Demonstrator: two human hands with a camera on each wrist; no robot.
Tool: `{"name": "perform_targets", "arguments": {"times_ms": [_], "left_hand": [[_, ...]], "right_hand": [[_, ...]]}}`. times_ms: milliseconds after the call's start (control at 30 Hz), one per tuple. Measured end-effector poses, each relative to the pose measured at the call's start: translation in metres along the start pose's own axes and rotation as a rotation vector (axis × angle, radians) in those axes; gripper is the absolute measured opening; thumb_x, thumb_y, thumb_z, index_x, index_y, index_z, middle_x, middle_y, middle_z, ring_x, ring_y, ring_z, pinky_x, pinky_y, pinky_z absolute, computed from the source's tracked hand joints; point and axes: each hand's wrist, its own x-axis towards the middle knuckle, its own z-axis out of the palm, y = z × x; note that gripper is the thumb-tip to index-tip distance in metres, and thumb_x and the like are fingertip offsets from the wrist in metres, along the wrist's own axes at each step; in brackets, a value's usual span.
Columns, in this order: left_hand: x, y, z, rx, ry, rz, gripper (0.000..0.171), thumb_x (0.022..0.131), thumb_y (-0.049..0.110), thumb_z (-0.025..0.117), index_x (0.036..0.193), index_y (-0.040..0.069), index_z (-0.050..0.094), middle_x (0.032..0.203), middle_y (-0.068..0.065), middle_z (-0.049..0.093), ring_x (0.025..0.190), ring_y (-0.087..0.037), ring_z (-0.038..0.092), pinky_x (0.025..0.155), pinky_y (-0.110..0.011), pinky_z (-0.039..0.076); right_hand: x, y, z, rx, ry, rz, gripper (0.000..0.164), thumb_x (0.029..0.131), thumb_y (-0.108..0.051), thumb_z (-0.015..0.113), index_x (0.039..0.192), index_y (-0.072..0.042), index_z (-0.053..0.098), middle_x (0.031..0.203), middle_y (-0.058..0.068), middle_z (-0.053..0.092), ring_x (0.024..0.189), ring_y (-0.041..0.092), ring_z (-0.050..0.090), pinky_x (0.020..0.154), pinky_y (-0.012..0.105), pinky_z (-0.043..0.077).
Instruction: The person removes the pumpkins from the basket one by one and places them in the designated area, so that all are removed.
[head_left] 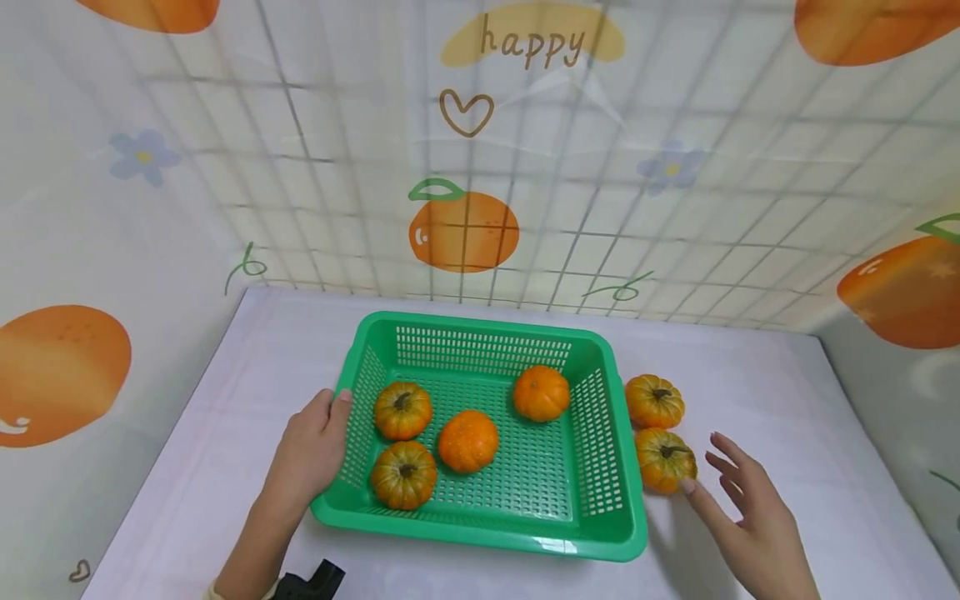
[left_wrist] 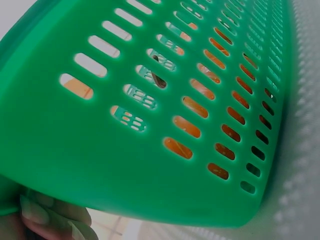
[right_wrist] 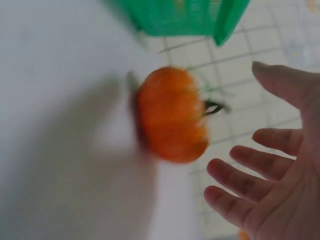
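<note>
A green plastic basket with slotted walls stands on the white table. My left hand grips its left rim, thumb on top; the left wrist view shows curled fingertips beneath the rim. Inside are two green-streaked small pumpkins at the left, an orange one in the middle and another at the back right. Outside the right wall, two more small pumpkins stand one behind the other, the nearer and the farther. Fingers spread, my right hand is beside the nearer one, thumb tip right at its edge.
Behind the table hangs a printed cloth with a wire grid showing through it. Similar cloth walls rise on the left and right. A black device shows at my left wrist.
</note>
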Motion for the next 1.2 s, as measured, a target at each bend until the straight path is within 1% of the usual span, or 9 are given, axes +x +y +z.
{"name": "perform_targets", "arguments": {"times_ms": [133,167,333,467,633,800,933,1067,1200], "left_hand": [[0.001,0.0,0.001,-0.005,-0.006,-0.009,0.05,0.114,0.049,0.033,0.104,0.006,0.057,0.075,-0.009,0.06,0.058,-0.022,0.059,0.051,-0.037,0.052],[0.002,-0.001,0.001,-0.007,-0.006,-0.01,0.05,0.114,0.049,0.033,0.104,0.006,0.057,0.074,-0.009,0.06,0.058,-0.022,0.059,0.051,-0.037,0.052],[0.001,-0.001,0.001,-0.009,-0.001,-0.012,0.049,0.114,0.048,0.034,0.103,0.006,0.057,0.074,-0.009,0.06,0.057,-0.022,0.059,0.051,-0.037,0.052],[0.002,-0.001,0.002,-0.014,0.0,-0.009,0.048,0.114,0.047,0.034,0.102,0.006,0.057,0.074,-0.01,0.059,0.057,-0.022,0.059,0.051,-0.037,0.052],[0.002,-0.001,0.003,-0.018,0.003,-0.009,0.047,0.114,0.045,0.034,0.102,0.006,0.057,0.074,-0.01,0.059,0.057,-0.023,0.059,0.051,-0.036,0.052],[0.002,0.0,0.002,-0.016,-0.001,-0.014,0.047,0.114,0.046,0.034,0.102,0.007,0.056,0.074,-0.009,0.059,0.057,-0.022,0.059,0.051,-0.036,0.052],[0.002,0.0,0.001,-0.015,0.002,-0.013,0.047,0.114,0.046,0.035,0.1,0.007,0.056,0.073,-0.009,0.058,0.056,-0.022,0.059,0.05,-0.036,0.051],[0.003,0.001,0.0,-0.012,0.007,-0.013,0.047,0.114,0.046,0.034,0.1,0.007,0.056,0.073,-0.009,0.058,0.056,-0.022,0.058,0.05,-0.036,0.051],[0.002,0.002,0.0,-0.017,0.0,-0.02,0.047,0.114,0.045,0.034,0.1,0.006,0.056,0.073,-0.009,0.059,0.057,-0.022,0.059,0.051,-0.036,0.051]], "right_hand": [[-0.004,-0.024,-0.009,-0.03,0.036,-0.084,0.086,0.099,-0.037,0.075,0.164,-0.006,0.027,0.159,0.029,0.036,0.133,0.053,0.045,0.1,0.062,0.046],[-0.005,-0.031,-0.011,-0.045,0.03,-0.102,0.087,0.099,-0.037,0.075,0.164,-0.006,0.026,0.16,0.029,0.034,0.134,0.053,0.043,0.095,0.072,0.043],[-0.002,-0.066,-0.019,-0.077,0.019,-0.248,0.091,0.093,-0.037,0.082,0.164,-0.01,0.03,0.164,0.021,0.032,0.139,0.051,0.039,0.093,0.077,0.043],[0.003,-0.089,-0.022,-0.071,-0.013,-0.352,0.092,0.091,-0.036,0.084,0.164,-0.018,0.031,0.165,0.016,0.034,0.14,0.047,0.041,0.092,0.077,0.044],[0.011,-0.11,-0.021,-0.091,-0.044,-0.416,0.096,0.089,-0.039,0.085,0.165,-0.024,0.029,0.163,0.014,0.037,0.14,0.045,0.042,0.095,0.077,0.043],[0.019,-0.123,-0.018,-0.149,-0.046,-0.479,0.097,0.088,-0.042,0.086,0.166,-0.023,0.03,0.164,0.015,0.037,0.139,0.045,0.044,0.094,0.076,0.045],[0.026,-0.13,-0.015,-0.199,-0.061,-0.555,0.096,0.088,-0.041,0.087,0.164,-0.019,0.033,0.165,0.01,0.036,0.142,0.04,0.043,0.094,0.07,0.05],[0.037,-0.139,-0.01,-0.271,-0.117,-0.595,0.096,0.087,-0.042,0.086,0.164,-0.016,0.034,0.165,0.01,0.036,0.144,0.039,0.042,0.096,0.065,0.052],[0.049,-0.141,-0.005,-0.322,-0.181,-0.589,0.095,0.087,-0.041,0.087,0.162,-0.011,0.037,0.162,0.014,0.04,0.142,0.041,0.044,0.101,0.064,0.048]]}}
